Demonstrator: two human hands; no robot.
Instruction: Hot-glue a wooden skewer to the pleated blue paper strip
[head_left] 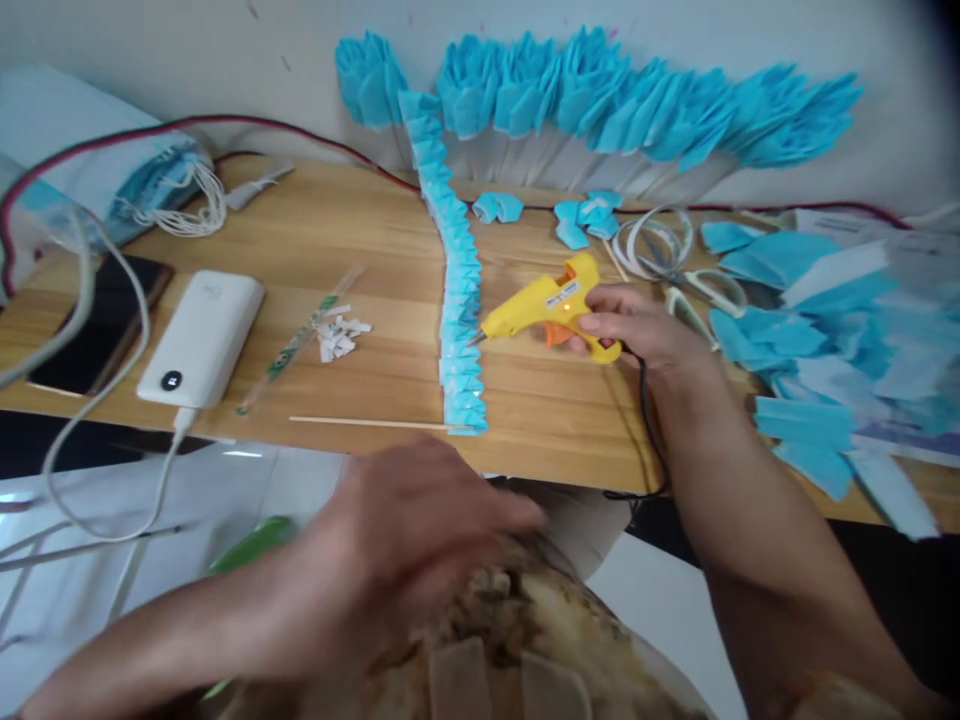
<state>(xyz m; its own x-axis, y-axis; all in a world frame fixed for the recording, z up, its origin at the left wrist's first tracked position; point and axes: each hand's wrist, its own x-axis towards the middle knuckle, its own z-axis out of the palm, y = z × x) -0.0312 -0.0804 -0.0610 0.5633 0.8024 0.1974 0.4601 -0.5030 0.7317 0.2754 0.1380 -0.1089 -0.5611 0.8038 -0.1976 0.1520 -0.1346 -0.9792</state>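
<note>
My right hand (637, 325) is wrapped round the handle of a yellow glue gun (525, 305). The gun's tip points left and reaches the edge of a long pleated blue strip (457, 270), which runs from the back of the table to its front edge. A thin wooden stick (360, 422) lies across the table front, its right end at the strip's near end. My left hand (420, 530) is smeared by motion, in front of the table edge and over my lap; its fingers are too blurred to read.
Blue paper flowers (525, 85) on sticks lean along the wall. Scissors (705, 290), a tape roll (652, 240) and blue pieces (802, 420) lie right. A power bank (202, 335), phone (97, 320) and paper scraps (341, 335) lie left. The gun's cord (649, 430) hangs over the front edge.
</note>
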